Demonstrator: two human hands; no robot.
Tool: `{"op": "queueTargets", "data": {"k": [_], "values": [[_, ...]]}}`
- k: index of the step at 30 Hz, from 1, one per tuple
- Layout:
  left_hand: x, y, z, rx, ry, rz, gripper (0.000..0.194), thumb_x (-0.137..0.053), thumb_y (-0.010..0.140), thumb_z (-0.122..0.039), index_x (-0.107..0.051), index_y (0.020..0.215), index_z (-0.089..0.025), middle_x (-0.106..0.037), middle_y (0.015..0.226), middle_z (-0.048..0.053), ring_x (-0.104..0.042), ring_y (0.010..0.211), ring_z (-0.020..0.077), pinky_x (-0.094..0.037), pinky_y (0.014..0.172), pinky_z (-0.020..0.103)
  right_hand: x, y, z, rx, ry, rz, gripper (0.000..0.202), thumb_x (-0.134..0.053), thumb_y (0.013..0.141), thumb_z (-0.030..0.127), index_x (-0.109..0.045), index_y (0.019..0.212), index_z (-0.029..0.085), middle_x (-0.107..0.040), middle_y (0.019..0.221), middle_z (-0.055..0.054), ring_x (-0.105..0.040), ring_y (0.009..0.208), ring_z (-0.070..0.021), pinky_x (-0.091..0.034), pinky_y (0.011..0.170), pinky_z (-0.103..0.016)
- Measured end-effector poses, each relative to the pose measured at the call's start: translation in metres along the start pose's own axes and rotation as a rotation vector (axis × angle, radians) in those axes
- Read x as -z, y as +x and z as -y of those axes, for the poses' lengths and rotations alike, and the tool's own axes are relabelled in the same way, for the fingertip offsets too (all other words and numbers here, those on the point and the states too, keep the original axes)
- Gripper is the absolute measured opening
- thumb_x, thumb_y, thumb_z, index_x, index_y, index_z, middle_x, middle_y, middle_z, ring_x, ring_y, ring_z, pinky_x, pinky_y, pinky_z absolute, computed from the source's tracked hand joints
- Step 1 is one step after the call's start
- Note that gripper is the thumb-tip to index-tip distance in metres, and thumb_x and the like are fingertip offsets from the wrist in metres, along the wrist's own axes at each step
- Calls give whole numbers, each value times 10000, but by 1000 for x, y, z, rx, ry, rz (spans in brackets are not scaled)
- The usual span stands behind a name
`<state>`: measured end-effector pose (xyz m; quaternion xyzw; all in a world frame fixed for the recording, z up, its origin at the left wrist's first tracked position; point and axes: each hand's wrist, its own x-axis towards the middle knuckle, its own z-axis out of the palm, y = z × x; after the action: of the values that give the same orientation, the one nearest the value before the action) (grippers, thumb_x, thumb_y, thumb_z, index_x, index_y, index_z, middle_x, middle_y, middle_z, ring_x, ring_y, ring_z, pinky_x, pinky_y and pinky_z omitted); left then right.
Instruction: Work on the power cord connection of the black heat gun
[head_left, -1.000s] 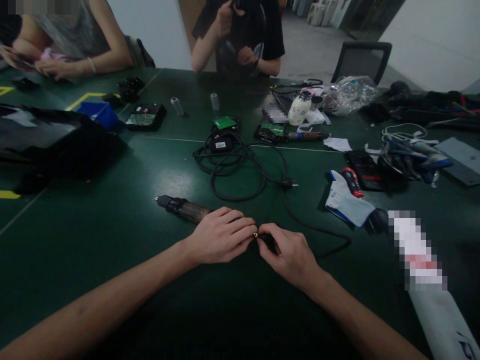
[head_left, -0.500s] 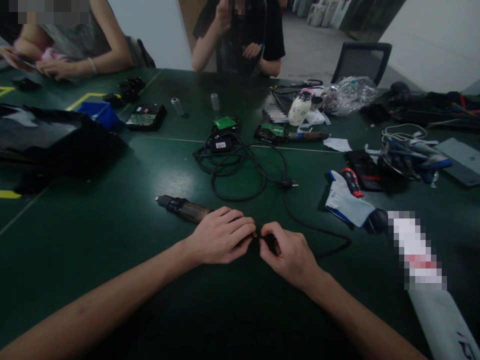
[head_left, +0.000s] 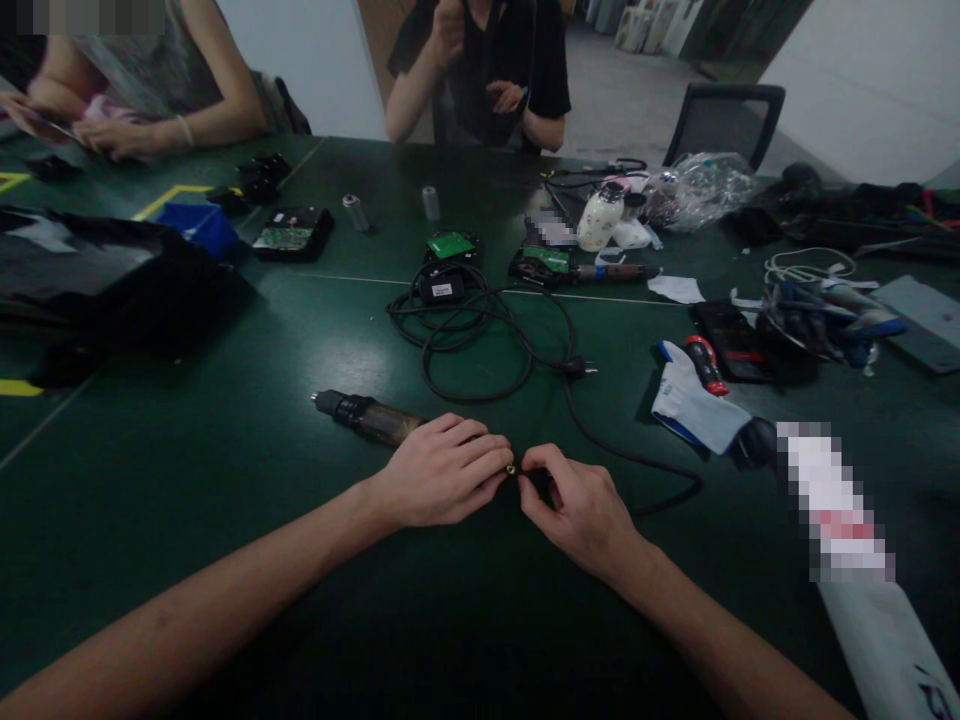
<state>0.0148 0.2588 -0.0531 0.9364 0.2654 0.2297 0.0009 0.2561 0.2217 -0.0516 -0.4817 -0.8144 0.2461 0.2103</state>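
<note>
My left hand (head_left: 448, 472) is wrapped over the rear of a dark electric screwdriver (head_left: 364, 415), which lies on the green table with its tip pointing left. A small brass-coloured end (head_left: 511, 469) shows by the left fingertips. Just to its right, my right hand (head_left: 574, 505) is closed in a pinch with curled fingers; what it pinches is too dark and small to make out. A black cable (head_left: 637, 457) runs from behind the right hand to a coil with a plug (head_left: 577, 367).
Beyond the coil lie a circuit board (head_left: 451, 244) and a second screwdriver (head_left: 615, 272). On the right are a glove (head_left: 694, 405), a red-black handle (head_left: 705, 365) and a white object (head_left: 885, 630). A black bag (head_left: 97, 290) is at left. Two people sit across.
</note>
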Motion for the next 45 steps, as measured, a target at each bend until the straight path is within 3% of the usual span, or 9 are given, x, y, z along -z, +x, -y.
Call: {"op": "queueTargets", "data": {"k": [45], "values": [[0,0,2,-18,7,7,199,-598,1009,-293,-650,1182,-209,-727,1218,25,-649,1064,211,-492,889,380,1,1,0,27,2,-11,52,-584,999,228,-562,1046,231,-672,784,28,-594,569,-120,-412,585,-267]]}}
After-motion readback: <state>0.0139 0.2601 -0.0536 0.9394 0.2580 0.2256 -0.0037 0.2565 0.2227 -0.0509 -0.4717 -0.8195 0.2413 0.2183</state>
